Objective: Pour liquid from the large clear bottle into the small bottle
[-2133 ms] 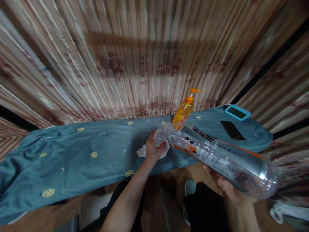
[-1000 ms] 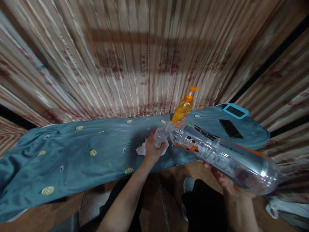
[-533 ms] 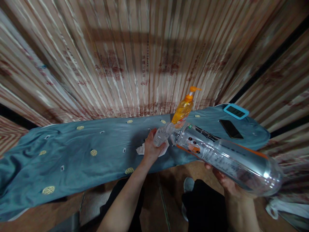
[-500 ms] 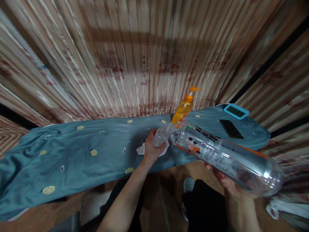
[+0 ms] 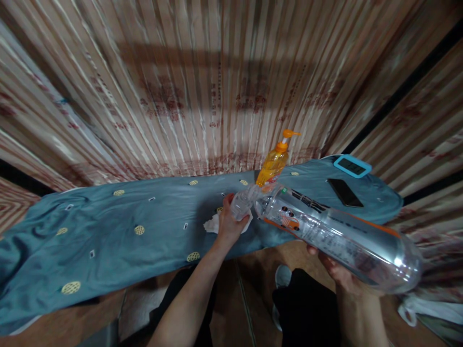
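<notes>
My right hand (image 5: 343, 272) is wrapped round the underside of a large clear plastic bottle (image 5: 325, 231) with an orange and silver label. The bottle lies tilted, its neck pointing left and slightly up. In my left hand (image 5: 229, 219) is a small clear bottle (image 5: 241, 202), its upper end at the large bottle's mouth; whether the two touch I cannot tell. A crumpled white tissue (image 5: 211, 224) lies on the cloth under my left hand. Just behind the two mouths stands a yellow pump bottle (image 5: 273, 166) with an orange pump head.
A blue-green patterned cloth (image 5: 108, 241) covers the narrow table. On its right end lie a black phone (image 5: 345, 193) and a blue-framed digital clock (image 5: 352, 166). Striped curtains (image 5: 188, 96) hang close behind and at both sides. A white bag (image 5: 430, 308) is at the lower right.
Both hands keep their hold on the two bottles, with the mouths still close together. The view has shifted very slightly; little else differs.
</notes>
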`<state>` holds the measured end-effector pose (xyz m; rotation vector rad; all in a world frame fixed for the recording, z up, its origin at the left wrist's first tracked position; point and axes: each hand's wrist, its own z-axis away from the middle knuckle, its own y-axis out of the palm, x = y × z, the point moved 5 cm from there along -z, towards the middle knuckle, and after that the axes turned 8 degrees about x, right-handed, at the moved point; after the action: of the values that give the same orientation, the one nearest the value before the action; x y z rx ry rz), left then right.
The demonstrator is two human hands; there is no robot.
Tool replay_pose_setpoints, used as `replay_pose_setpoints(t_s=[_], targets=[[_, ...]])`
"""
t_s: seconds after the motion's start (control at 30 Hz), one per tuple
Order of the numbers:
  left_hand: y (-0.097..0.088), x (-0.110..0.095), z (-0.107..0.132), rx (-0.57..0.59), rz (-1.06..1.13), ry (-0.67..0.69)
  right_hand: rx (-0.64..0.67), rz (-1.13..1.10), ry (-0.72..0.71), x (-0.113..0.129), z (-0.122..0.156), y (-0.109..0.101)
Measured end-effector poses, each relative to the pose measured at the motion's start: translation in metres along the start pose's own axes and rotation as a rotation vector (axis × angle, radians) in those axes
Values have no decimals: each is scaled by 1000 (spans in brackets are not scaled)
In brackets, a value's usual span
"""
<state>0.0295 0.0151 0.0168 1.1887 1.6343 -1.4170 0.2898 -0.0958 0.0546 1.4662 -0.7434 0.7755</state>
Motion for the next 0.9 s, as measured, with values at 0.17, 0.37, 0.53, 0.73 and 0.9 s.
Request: replay_pose_setpoints(t_s=[0.17,0.37,0.53,0.73,0.9], targets=[[0,0,-1,3,26,-13,10,25,-58,2,2,13],[-1,-4,-1,6,34,-21,3,65,-95,0,5,3],[0,-2,-1,-3,40,-15,-14,89,-91,-2,4,-1],[1,-1,-1,2,18,-16,-70,86,-99,-2,4,2],[2,1,-1,-5,13,0,-122,60,-121,-1,5,0]])
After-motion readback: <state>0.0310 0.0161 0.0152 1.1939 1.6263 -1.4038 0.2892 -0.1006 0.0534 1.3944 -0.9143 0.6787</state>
